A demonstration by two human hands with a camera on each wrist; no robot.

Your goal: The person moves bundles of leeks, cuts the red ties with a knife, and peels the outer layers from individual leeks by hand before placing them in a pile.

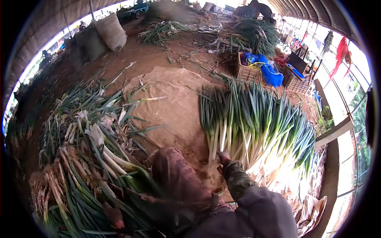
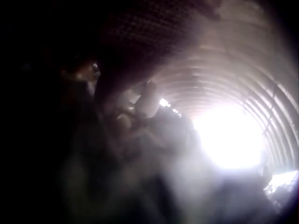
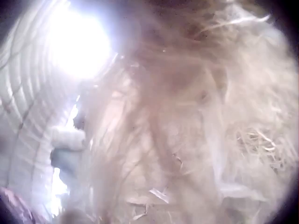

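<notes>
Green onions with white stalks (image 1: 254,115) lie side by side in a row at the right of the head view. My right hand (image 1: 224,158) is at the white lower ends of the row's left side; its finger position is too small to tell. At the lower left, my left hand (image 1: 113,214) is down among the leaves of an untidy heap of onions (image 1: 75,186), its fingers partly hidden. The left wrist view is dark and blurred. Pale roots (image 3: 257,144) and blurred stalks fill much of the right wrist view.
A brown cloth (image 1: 170,103) lies on the soil between heap and row. Behind the row stand a crate (image 1: 248,73) with blue netting (image 1: 272,74) and another onion pile (image 1: 258,35). A white sack (image 1: 111,32) stands back left; a person (image 1: 260,10) bends at the far right.
</notes>
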